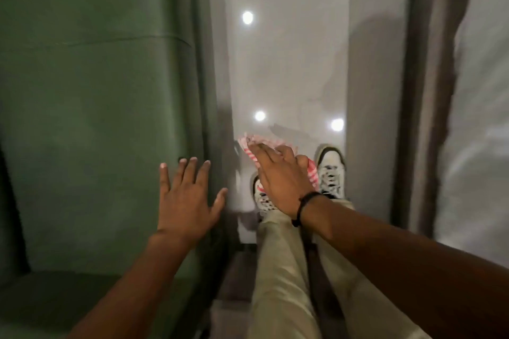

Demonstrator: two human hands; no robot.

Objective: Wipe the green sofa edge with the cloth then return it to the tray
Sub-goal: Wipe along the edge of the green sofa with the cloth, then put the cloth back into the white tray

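Observation:
The green sofa [91, 118] fills the left half of the head view, its right edge [203, 107] running top to bottom. My left hand [187, 201] rests flat with fingers spread on the sofa near that edge, holding nothing. My right hand [281, 181] is just right of the edge, above the floor, with a red-and-white striped cloth [259, 143] held under its palm and fingers. The cloth sticks out past the fingertips. No tray is in view.
A glossy grey floor [289, 49] with bright light reflections runs between the sofa and a dark vertical frame [429, 91] on the right. My legs in beige trousers [278, 270] and white sneakers [330, 173] stand on that strip.

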